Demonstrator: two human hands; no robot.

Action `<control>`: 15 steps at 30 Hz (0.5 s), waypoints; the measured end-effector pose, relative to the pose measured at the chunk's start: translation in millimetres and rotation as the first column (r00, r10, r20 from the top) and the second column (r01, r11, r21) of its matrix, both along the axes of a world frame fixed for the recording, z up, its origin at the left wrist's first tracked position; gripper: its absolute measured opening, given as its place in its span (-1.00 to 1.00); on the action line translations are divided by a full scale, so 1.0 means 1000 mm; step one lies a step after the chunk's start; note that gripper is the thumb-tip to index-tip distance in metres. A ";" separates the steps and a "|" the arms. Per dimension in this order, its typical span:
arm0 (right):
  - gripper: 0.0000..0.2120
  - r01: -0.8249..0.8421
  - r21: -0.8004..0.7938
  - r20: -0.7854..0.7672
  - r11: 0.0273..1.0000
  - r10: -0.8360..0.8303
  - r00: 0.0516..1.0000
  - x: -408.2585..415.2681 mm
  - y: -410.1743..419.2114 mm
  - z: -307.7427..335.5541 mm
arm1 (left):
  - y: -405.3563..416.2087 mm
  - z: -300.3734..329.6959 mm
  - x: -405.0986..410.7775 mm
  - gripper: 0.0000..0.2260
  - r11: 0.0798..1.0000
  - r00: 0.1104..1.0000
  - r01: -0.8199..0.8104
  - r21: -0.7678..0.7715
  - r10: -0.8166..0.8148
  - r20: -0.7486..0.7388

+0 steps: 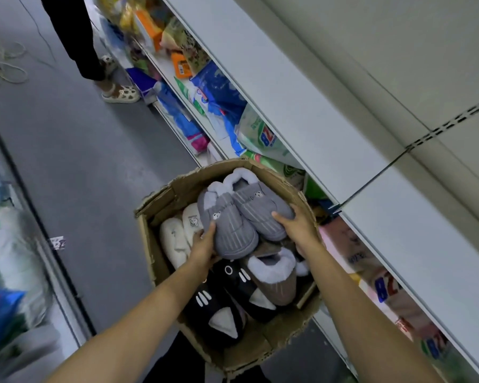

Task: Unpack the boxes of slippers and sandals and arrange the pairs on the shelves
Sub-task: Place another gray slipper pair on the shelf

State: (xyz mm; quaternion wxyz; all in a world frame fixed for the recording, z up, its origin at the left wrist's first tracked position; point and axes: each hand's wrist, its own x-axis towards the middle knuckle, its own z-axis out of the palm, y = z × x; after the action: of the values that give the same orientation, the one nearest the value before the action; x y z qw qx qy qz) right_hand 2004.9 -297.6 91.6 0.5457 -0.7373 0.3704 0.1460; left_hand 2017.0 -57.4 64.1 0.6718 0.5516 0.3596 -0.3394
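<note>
Grey shop floor [89,167] runs beside white shelves [302,111], and my cardboard box [166,200] of slippers sits between them. From the head view, my left hand [202,244] and right hand [296,225] curl their fingers round a grey striped slipper pair [241,217], held just above the box. Pressed only from the sides, one slipper could slide out and drop back onto the black cat slippers [227,297].

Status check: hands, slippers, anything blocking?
Both hands, left and right, grip the grey pair over the box. Nothing shelved yet. No obstruction seen.
</note>
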 end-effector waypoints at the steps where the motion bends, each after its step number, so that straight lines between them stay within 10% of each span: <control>1: -0.22 0.019 0.040 -0.026 0.999 -0.018 1.000 0.003 0.007 0.008 | 0.004 -0.003 0.004 -0.46 0.999 0.999 -0.032 0.018 0.032 -0.001; 5: -0.42 0.040 0.286 -0.143 0.957 0.001 0.990 0.011 0.025 0.017 | 0.026 -0.012 0.025 -0.39 0.996 0.996 -0.083 0.032 0.084 -0.018; 15: -0.42 0.212 0.256 0.000 0.943 -0.219 0.976 0.008 0.067 0.006 | 0.057 -0.012 0.030 -0.48 0.992 0.999 0.028 0.123 -0.033 0.040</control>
State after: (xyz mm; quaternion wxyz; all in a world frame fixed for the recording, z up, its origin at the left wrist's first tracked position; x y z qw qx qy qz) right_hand 2012.6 -230.4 97.4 0.6536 -0.6184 0.4191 0.1215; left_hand 2047.0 0.0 52.5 0.6388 0.6041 0.3572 -0.3151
